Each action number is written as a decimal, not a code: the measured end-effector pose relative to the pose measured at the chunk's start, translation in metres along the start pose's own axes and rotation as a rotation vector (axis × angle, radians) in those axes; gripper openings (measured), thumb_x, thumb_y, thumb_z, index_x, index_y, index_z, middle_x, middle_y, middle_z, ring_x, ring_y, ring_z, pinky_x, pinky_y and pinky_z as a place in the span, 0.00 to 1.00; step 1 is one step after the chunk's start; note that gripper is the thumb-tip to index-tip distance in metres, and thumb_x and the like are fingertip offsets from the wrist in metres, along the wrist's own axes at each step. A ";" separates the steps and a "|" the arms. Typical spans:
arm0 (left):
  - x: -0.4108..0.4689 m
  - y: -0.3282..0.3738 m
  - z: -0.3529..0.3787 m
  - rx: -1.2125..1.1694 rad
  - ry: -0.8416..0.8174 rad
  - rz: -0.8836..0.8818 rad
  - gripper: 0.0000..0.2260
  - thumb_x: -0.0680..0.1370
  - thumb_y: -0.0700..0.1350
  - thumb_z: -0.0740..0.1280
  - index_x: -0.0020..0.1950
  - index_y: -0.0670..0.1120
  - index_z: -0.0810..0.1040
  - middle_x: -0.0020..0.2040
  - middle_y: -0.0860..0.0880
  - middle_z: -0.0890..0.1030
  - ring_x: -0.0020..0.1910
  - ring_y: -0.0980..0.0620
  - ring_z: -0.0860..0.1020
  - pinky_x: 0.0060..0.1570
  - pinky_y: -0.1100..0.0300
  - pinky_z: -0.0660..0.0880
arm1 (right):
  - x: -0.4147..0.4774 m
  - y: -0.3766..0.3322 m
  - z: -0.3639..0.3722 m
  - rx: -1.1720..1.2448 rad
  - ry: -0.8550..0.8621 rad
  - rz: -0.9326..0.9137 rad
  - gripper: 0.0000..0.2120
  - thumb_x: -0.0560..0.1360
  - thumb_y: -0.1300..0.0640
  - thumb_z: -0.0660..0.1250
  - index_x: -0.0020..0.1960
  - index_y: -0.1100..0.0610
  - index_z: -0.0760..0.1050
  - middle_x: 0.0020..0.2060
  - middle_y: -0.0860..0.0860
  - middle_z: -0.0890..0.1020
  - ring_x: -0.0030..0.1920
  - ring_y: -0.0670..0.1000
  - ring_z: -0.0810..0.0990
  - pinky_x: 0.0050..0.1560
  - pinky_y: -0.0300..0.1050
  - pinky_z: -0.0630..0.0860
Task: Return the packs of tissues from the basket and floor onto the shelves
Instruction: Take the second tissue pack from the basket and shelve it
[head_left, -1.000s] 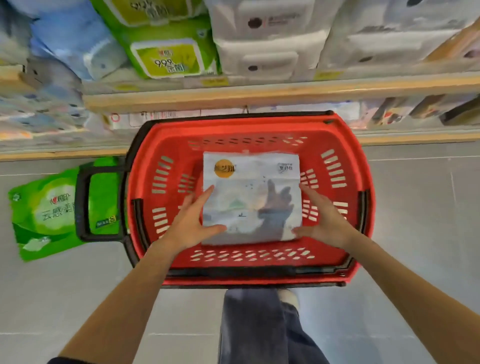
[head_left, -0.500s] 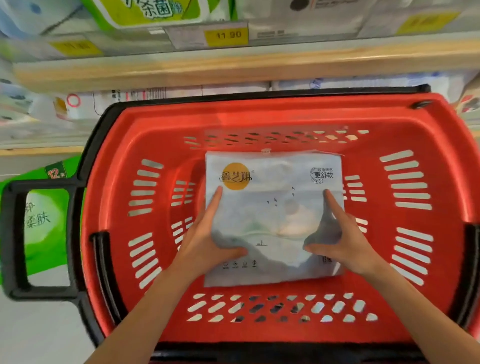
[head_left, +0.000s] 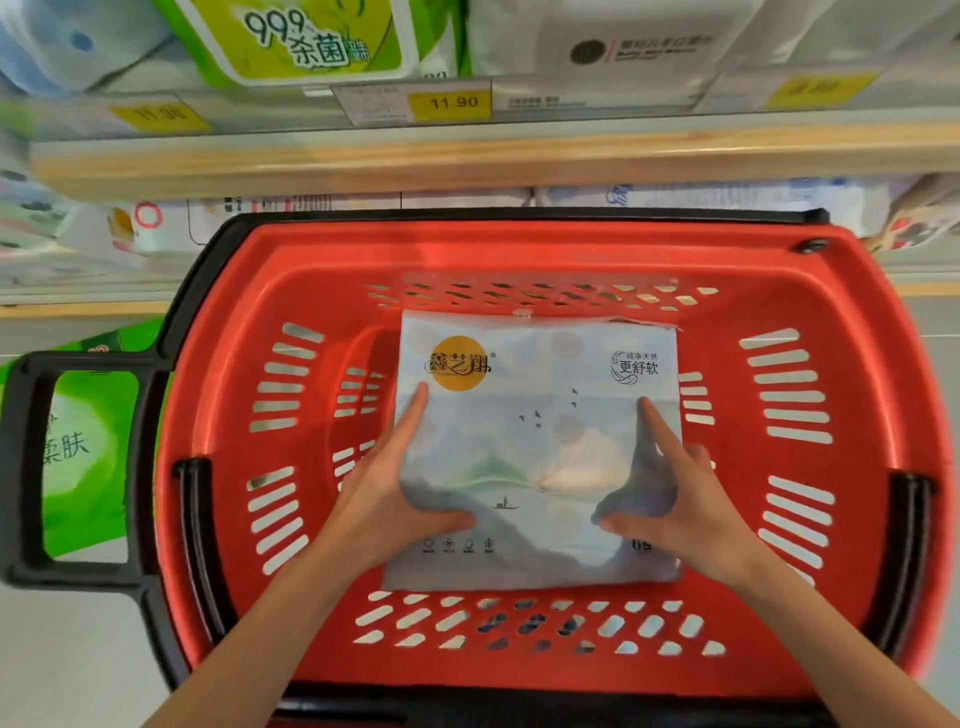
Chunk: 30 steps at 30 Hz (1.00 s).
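Seen from the head camera, the left hand (head_left: 387, 488) and the right hand (head_left: 691, 501) clamp the tissue pack (head_left: 540, 441) from its two sides. Each has a thumb laid across the printed top face and a forefinger stretched along the near edge, while the other fingers drop out of sight down the pack's flanks. The pack lies flat between the two hands on the floor of the red basket (head_left: 519, 249), touching it, its orange round logo just beyond the left forefinger's tip. Out past the left hand, outside the basket wall, the basket's black handle (head_left: 31, 467) frames a green pack (head_left: 88, 457) lying on the floor. Beyond both sets of fingertips, past the far rim, runs a wooden shelf edge (head_left: 467, 156) carrying a yellow price tag (head_left: 449, 102). Above it stand a green pack on the shelf (head_left: 311, 41) and a white pack (head_left: 623, 49), both blurred.
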<state>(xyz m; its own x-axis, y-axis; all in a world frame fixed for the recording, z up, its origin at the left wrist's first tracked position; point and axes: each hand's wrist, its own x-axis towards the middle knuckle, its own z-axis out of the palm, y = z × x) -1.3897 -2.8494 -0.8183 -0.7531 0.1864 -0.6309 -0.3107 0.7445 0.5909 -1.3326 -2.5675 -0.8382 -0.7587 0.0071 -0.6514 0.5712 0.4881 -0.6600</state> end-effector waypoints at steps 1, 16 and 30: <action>-0.002 0.001 -0.002 0.001 0.005 0.000 0.57 0.55 0.52 0.81 0.68 0.71 0.41 0.71 0.53 0.69 0.67 0.51 0.69 0.59 0.58 0.69 | -0.002 -0.002 -0.001 -0.016 0.007 0.004 0.54 0.59 0.51 0.78 0.69 0.32 0.43 0.69 0.52 0.63 0.60 0.51 0.64 0.54 0.46 0.64; -0.095 0.083 -0.070 -0.111 0.003 0.135 0.54 0.54 0.62 0.76 0.73 0.65 0.47 0.73 0.59 0.62 0.71 0.67 0.57 0.68 0.63 0.62 | -0.105 -0.096 -0.065 -0.112 0.063 -0.050 0.52 0.63 0.55 0.76 0.70 0.34 0.43 0.51 0.53 0.67 0.47 0.46 0.66 0.46 0.39 0.69; -0.282 0.242 -0.175 -0.112 0.124 0.376 0.50 0.57 0.71 0.70 0.71 0.71 0.44 0.72 0.66 0.59 0.69 0.68 0.61 0.68 0.59 0.65 | -0.307 -0.252 -0.178 -0.203 0.267 -0.227 0.51 0.65 0.52 0.75 0.66 0.32 0.37 0.50 0.50 0.64 0.49 0.52 0.70 0.49 0.52 0.74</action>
<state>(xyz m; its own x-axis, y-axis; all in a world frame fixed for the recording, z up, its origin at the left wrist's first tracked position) -1.3539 -2.8343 -0.4092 -0.8882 0.3489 -0.2991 -0.0561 0.5635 0.8242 -1.2995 -2.5369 -0.4051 -0.9283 0.0930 -0.3601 0.3269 0.6657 -0.6708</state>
